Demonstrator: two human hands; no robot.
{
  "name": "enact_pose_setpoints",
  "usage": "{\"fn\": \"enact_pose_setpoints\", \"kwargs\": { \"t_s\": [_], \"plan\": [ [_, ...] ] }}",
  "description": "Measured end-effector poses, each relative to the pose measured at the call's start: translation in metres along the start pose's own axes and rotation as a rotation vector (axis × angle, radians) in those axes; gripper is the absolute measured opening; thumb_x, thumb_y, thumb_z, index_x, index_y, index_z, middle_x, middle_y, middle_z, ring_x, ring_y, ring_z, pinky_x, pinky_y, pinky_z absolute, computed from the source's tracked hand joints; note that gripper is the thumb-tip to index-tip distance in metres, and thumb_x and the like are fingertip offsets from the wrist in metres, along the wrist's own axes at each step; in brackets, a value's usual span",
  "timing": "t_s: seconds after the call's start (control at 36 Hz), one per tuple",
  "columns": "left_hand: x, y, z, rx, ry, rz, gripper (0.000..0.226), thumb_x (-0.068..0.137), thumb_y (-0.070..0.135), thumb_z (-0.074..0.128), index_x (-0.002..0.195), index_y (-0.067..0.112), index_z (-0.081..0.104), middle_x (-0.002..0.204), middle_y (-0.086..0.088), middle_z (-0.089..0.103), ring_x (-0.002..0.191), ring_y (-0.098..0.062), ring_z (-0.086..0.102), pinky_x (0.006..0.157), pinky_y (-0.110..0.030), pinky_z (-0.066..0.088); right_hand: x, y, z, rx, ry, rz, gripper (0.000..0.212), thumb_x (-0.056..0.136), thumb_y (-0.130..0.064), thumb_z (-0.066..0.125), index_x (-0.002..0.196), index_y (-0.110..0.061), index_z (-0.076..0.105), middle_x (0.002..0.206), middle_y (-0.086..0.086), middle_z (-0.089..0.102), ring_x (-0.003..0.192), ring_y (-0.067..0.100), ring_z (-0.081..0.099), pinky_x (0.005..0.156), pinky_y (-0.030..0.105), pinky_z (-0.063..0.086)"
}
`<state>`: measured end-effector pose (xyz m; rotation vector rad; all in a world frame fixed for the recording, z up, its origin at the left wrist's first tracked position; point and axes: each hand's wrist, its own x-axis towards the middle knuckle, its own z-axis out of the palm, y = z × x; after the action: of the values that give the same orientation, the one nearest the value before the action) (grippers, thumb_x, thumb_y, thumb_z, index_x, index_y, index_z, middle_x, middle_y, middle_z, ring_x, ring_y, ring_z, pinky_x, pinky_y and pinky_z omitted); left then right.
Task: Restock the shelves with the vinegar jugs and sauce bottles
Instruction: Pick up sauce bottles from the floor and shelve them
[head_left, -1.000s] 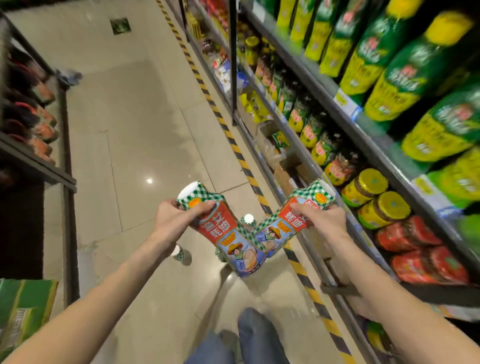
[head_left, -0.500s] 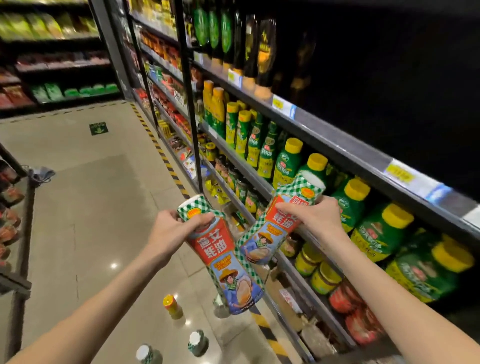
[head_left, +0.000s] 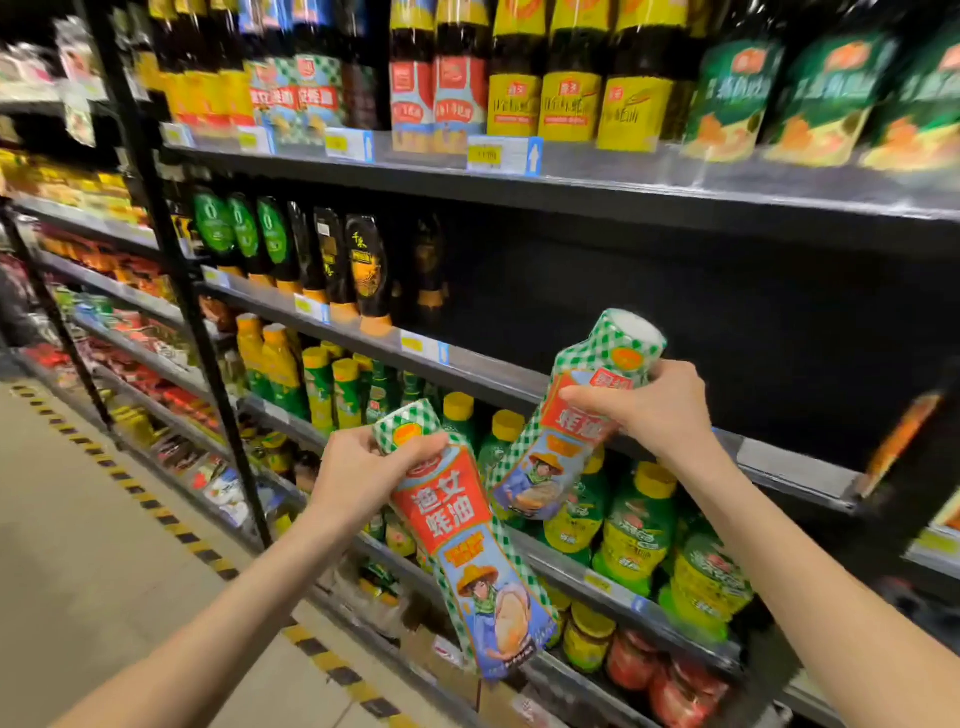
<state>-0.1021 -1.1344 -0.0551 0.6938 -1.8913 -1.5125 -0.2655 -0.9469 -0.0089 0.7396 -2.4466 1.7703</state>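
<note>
I hold two sauce bottles with green-checked wrap, a red label and a cartoon figure in a straw hat. My left hand (head_left: 363, 467) grips the cap end of the nearer bottle (head_left: 467, 545), which slants down to the right. My right hand (head_left: 654, 405) grips the upper part of the second bottle (head_left: 566, 441), raised higher, its white cap near the edge of the middle shelf (head_left: 519, 379). Behind that edge, to the right of some dark bottles (head_left: 363, 270), the shelf space is dark and holds nothing visible.
The top shelf (head_left: 623, 176) carries dark bottles with yellow and red labels. Green bottles with yellow caps (head_left: 639, 525) fill the shelf below my hands, jars (head_left: 587, 634) sit lower. A black upright post (head_left: 171, 270) divides the rack. Yellow-black floor tape (head_left: 156, 509) runs along its base.
My view has lifted from the floor and low shelves to the upper shelves. Both hands have risen with their bottles, the right one more, up to the middle shelf's edge.
</note>
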Motion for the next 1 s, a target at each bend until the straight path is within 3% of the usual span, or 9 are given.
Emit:
{"fn": "enact_pose_setpoints", "kwargs": {
  "t_s": [0.08, 0.17, 0.33, 0.53, 0.67, 0.78, 0.83, 0.92, 1.0],
  "plan": [
    [0.007, 0.012, 0.013, -0.043, -0.031, 0.074, 0.046, 0.079, 0.016, 0.074, 0.051, 0.017, 0.038, 0.029, 0.015, 0.045, 0.031, 0.004, 0.048, 0.036, -0.008, 0.034, 0.001, -0.01, -0.02, 0.006, 0.09, -0.033, 0.032, 0.048, -0.035, 0.089, 0.072, -0.025, 0.07, 0.08, -0.008, 0.073, 0.078, 0.006, 0.07, 0.076, 0.033, 0.058],
    [0.016, 0.018, 0.025, -0.077, -0.107, 0.106, 0.037, 0.078, 0.017, 0.076, 0.052, 0.015, 0.049, 0.038, 0.013, 0.056, 0.038, 0.003, 0.055, 0.039, -0.007, 0.037, -0.005, -0.019, -0.044, -0.005, 0.194, -0.078, 0.028, 0.051, -0.031, 0.089, 0.069, -0.028, 0.068, 0.077, -0.011, 0.071, 0.076, 0.002, 0.069, 0.074, 0.031, 0.058],
    [0.036, 0.03, 0.051, -0.065, -0.248, 0.121, 0.036, 0.056, 0.045, 0.085, 0.059, 0.015, 0.065, 0.059, 0.004, 0.071, 0.056, -0.008, 0.068, 0.056, -0.026, 0.05, -0.011, -0.03, -0.093, -0.051, 0.375, -0.145, 0.027, 0.055, -0.025, 0.089, 0.071, -0.029, 0.067, 0.08, -0.011, 0.071, 0.079, 0.002, 0.069, 0.077, 0.029, 0.057],
    [0.054, 0.038, 0.091, -0.084, -0.306, 0.115, 0.028, 0.068, 0.036, 0.082, 0.063, 0.015, 0.064, 0.061, 0.001, 0.072, 0.058, -0.013, 0.07, 0.057, -0.027, 0.049, 0.001, -0.033, -0.13, -0.216, 0.516, -0.184, 0.03, 0.056, -0.032, 0.089, 0.073, -0.035, 0.064, 0.076, -0.019, 0.065, 0.067, -0.016, 0.062, 0.065, 0.007, 0.051],
    [0.064, 0.045, 0.115, -0.131, -0.371, 0.123, 0.024, 0.071, 0.026, 0.081, 0.064, 0.011, 0.064, 0.056, 0.004, 0.07, 0.05, -0.005, 0.066, 0.046, -0.018, 0.045, 0.011, -0.025, -0.147, -0.329, 0.589, -0.157, 0.034, 0.055, -0.034, 0.089, 0.081, -0.029, 0.069, 0.079, -0.012, 0.068, 0.075, -0.006, 0.063, 0.074, 0.022, 0.054],
    [0.071, 0.05, 0.132, -0.163, -0.421, 0.126, 0.021, 0.071, 0.021, 0.081, 0.063, 0.009, 0.065, 0.058, 0.0, 0.071, 0.05, -0.007, 0.067, 0.042, -0.016, 0.047, 0.02, -0.015, -0.151, -0.422, 0.585, -0.159, 0.038, 0.055, -0.036, 0.088, 0.087, -0.024, 0.07, 0.081, -0.009, 0.068, 0.075, -0.006, 0.062, 0.072, 0.018, 0.051],
    [0.075, 0.052, 0.137, -0.168, -0.427, 0.13, 0.019, 0.071, 0.019, 0.081, 0.063, 0.008, 0.066, 0.056, 0.0, 0.07, 0.048, -0.008, 0.066, 0.04, -0.016, 0.047, 0.024, -0.01, -0.147, -0.506, 0.557, -0.158, 0.053, 0.051, -0.047, 0.085, 0.091, -0.016, 0.071, 0.084, -0.007, 0.07, 0.079, 0.002, 0.065, 0.076, 0.021, 0.052],
    [0.081, 0.051, 0.143, -0.163, -0.442, 0.13, 0.019, 0.071, 0.019, 0.081, 0.067, 0.007, 0.067, 0.06, -0.004, 0.072, 0.051, -0.014, 0.068, 0.04, -0.02, 0.049, 0.03, 0.0, -0.143, -0.574, 0.525, -0.167, 0.077, 0.043, -0.069, 0.071, 0.095, -0.012, 0.071, 0.087, -0.001, 0.074, 0.085, 0.012, 0.068, 0.084, 0.039, 0.055],
    [0.086, 0.05, 0.147, -0.154, -0.454, 0.137, 0.018, 0.073, 0.019, 0.079, 0.068, 0.007, 0.067, 0.058, -0.002, 0.071, 0.05, -0.013, 0.068, 0.039, -0.021, 0.048, 0.035, 0.009, -0.141, -0.551, 0.512, -0.145, 0.076, 0.043, -0.067, 0.072, 0.096, -0.012, 0.071, 0.088, 0.0, 0.074, 0.085, 0.01, 0.069, 0.081, 0.039, 0.056]
  ]
}}
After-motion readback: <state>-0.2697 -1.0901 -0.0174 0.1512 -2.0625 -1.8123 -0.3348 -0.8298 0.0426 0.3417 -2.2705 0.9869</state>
